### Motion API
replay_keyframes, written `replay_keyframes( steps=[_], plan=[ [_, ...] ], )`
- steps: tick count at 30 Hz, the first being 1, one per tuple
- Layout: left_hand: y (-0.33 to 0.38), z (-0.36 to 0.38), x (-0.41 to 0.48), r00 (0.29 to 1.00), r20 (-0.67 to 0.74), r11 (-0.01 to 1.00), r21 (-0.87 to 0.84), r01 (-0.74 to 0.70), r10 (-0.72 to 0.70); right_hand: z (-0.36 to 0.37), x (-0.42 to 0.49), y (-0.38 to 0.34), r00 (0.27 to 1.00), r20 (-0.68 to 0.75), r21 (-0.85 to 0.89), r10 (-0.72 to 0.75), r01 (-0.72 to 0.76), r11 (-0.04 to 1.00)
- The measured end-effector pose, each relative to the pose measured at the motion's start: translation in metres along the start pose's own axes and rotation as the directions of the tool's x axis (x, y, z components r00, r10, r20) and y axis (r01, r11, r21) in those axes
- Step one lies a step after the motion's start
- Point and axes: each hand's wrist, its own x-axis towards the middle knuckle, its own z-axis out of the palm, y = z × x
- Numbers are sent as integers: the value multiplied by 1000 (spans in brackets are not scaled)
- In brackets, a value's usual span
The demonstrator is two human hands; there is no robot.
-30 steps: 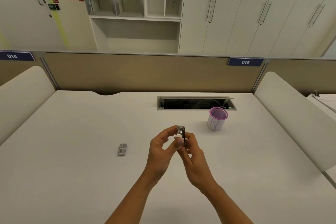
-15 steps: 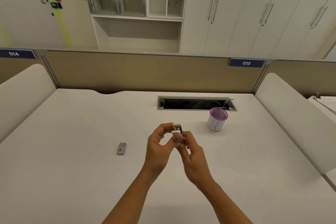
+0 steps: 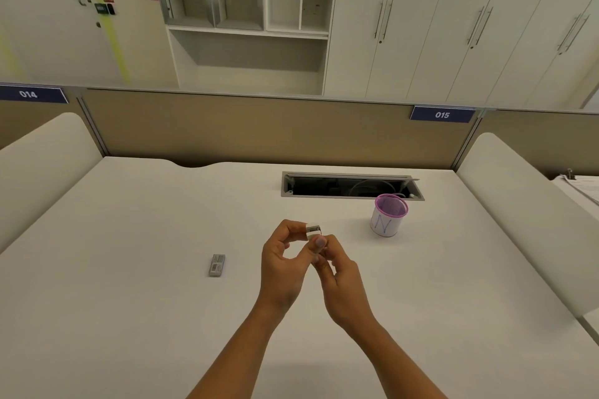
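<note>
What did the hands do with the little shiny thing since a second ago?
The left hand and right hand kept pinching the small metal piece and turned it: it stood upright before, and now it lies flatter between the fingertips. Nothing was let go. The grey packet and the pink-rimmed cup stayed put on the table.

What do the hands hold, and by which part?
A small silver-and-white object. The left hand pinches its left end and underside with forefinger and thumb; the right hand holds its right side, contact mostly hidden.
</note>
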Motion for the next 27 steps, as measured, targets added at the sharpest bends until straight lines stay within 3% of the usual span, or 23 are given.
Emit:
replay_keyframes(
  steps=[5,8,15,22,27],
  plan=[
    [3,2,2,996,-55,995,-82,60,-64,4,0,-4,1000,-24,16,3,-3,1000],
    [3,5,0,989,-118,990,-119,75,-90,8,-2,-7,991,-124,-45,-48,43,998],
    [11,12,1,998,-48,992,-121,25,-31,8,5,-15,928,-343,-19,-143,145,989],
    [14,12,6,999,-38,1000,-14,2,-2,0,9,-17,917,-359,-34,-173,172,985],
    [12,10,9,980,-77,964,208,-165,184,2,10,-17,920,-367,-11,-140,146,989]
  ],
)
